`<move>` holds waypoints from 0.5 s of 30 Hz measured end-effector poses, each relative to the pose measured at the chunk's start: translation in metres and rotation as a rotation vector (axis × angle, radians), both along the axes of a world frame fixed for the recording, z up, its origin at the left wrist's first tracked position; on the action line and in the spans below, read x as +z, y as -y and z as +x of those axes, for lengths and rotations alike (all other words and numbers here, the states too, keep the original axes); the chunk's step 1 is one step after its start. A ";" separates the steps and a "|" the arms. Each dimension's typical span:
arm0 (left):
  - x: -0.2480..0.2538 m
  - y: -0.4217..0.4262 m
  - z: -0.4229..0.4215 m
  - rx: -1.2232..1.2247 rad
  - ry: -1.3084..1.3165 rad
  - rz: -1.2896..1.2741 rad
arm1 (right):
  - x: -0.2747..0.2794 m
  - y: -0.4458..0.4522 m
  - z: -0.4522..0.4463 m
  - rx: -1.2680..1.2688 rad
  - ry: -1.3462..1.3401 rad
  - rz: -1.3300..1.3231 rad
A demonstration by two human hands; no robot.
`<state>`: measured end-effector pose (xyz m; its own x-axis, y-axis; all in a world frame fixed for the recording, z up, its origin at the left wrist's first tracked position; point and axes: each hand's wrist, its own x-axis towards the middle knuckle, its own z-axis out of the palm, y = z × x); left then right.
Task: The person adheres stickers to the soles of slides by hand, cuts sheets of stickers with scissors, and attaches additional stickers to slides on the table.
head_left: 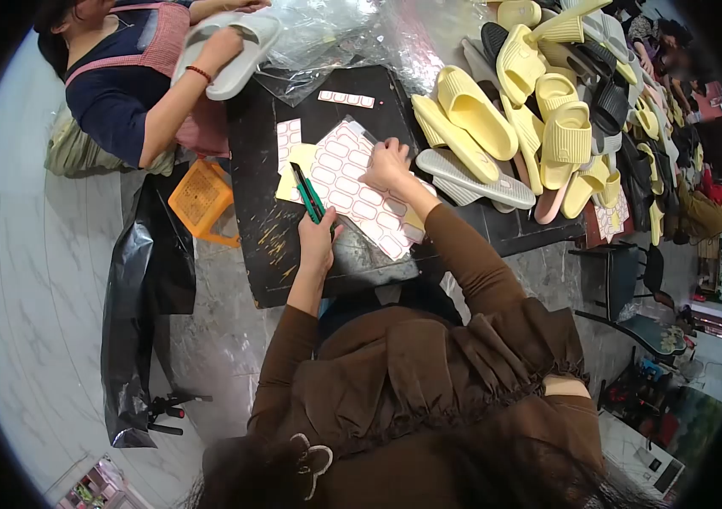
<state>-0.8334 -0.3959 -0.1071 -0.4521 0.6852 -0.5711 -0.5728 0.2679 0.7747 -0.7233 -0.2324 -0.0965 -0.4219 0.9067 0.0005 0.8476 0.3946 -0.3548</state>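
1. Your left hand [317,244] is wrapping its fingers round the green knife [311,195], near the lower end of its handle. The dark tip is pointing far and slightly left, over the yellow sheet [301,156]; that angle is probably sparing both your hands from the edge.

2. Your right hand [389,165] is resting on the far right part of the label sheets [346,180], fingers bent down. Whether they are pinching a label or only pressing, you cannot tell from here; the pose would suit steadying the paper.

3. The label sheets are lying slantwise on the bench [272,276], between your hands and right in front of you, likely so that both hands can be reaching them easily. The yellow sheet is showing at their left edge.

4. A short label strip [346,99] is lying apart, on the far side, out of the way of your hands.

5. Yellow slippers [477,114] are piling up on the right, with a grey slipper [480,181] lying near your right forearm. This side placing seems to be leaving the middle for the paper.

6. At the far left, a co-worker is holding a pale slipper [246,64], well apart from your hands.
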 end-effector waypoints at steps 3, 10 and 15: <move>-0.005 0.001 -0.010 0.002 -0.013 -0.017 | 0.008 -0.007 0.001 -0.057 0.084 -0.080; -0.003 0.030 -0.029 -0.011 -0.091 0.012 | -0.019 -0.103 -0.034 0.179 0.091 -0.010; -0.013 0.011 -0.079 0.044 -0.524 -0.025 | -0.036 -0.167 -0.096 0.033 -0.049 0.100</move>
<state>-0.9121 -0.4069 -0.1200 -0.7096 0.6479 -0.2769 -0.1215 0.2747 0.9538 -0.8189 -0.0653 -0.1324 -0.4485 0.8867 0.1121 0.8162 0.4575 -0.3530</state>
